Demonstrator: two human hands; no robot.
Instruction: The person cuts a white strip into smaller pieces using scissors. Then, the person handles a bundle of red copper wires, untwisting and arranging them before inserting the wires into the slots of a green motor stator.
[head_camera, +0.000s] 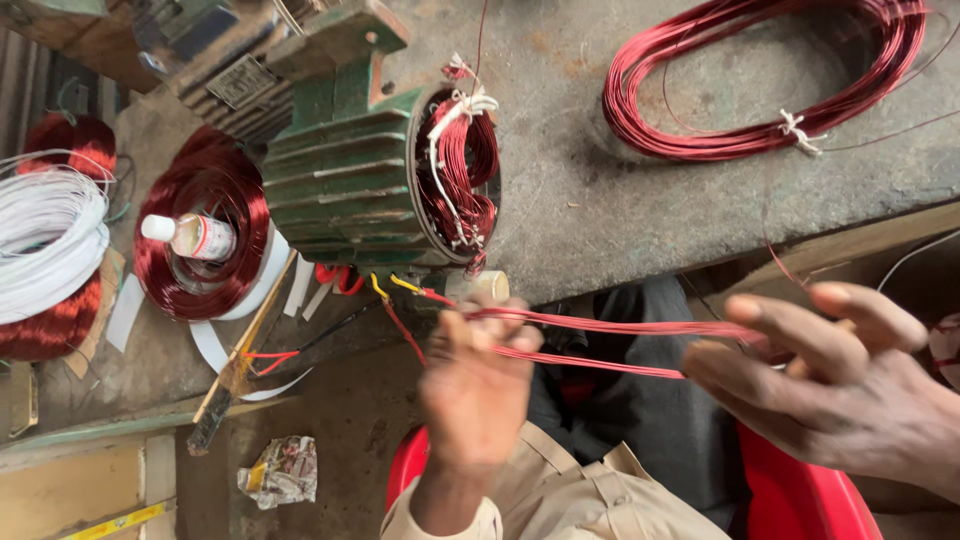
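The blurred left hand (473, 385) hides how its fingers grip the thin red enamelled wire strands (610, 345). The large red wire loop (760, 75) on the grey worktop's (590, 190) far right corner is cut off by the top edge, and the right hand (835, 385) by the right edge.

Soft, even daylight; hands blurred.

Diffuse light falls from above with no hard shadows on the bench (600, 200). Faint sheen glints on the red wire coil (760, 90) and the white coil (50, 240). The left hand (475, 390) and right hand (840, 385) are smeared by motion blur; the motor (350, 180) is sharp. Wide-angle stretch bends the edges.
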